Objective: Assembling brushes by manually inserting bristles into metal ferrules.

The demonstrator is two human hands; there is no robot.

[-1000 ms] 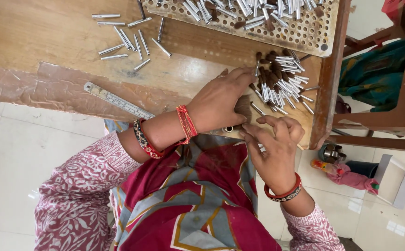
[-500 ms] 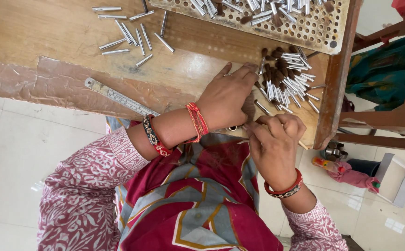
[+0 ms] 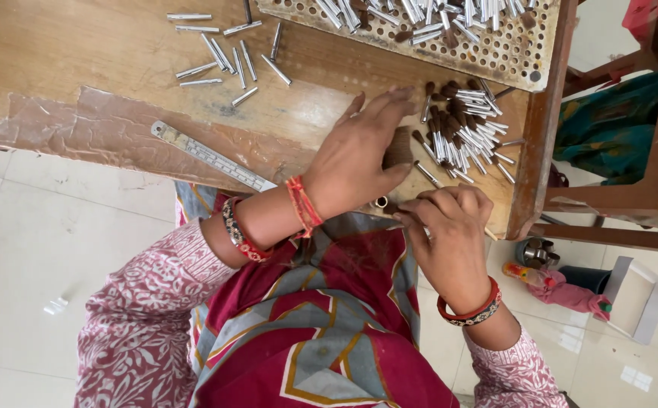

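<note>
Head view, read left to right.

- Far left: bench [image 3: 57, 45] of worn wood with a patch of brown tape [image 3: 95, 128] along its near edge. Loose metal tubes [image 3: 223, 57] lie scattered above it, and a steel ruler [image 3: 212, 157] lies slantwise beside the edge.
- Centre: left hand [image 3: 359, 162] lies palm down with the fingers spread, over a brown bristle tuft [image 3: 398, 147]. The fingertips reach toward the pile of bristled tubes [image 3: 461, 128].
- Just right of it: right hand [image 3: 449, 230] has the fingers curled and pressed together at the bench edge. I cannot tell what they pinch. A short metal tube end [image 3: 382, 202] shows between the two hands, right at the edge.
- Top right: perforated tray [image 3: 510, 57] heaped with more tubes.

Risks, as I judge them: the work sits at the very lip of the bench, so a slipped pinch could drop the small tube into the lap or onto the floor. A sweep of the spread hand could scatter the pile or loosen the tuft.

Packages: on the floor at far right there is a white open box [image 3: 634, 298], a small clear bottle [image 3: 523, 273] with orange contents lying against a pink cloth [image 3: 570, 296], and a metal cup [image 3: 538, 253]. No label is legible from here.
</note>
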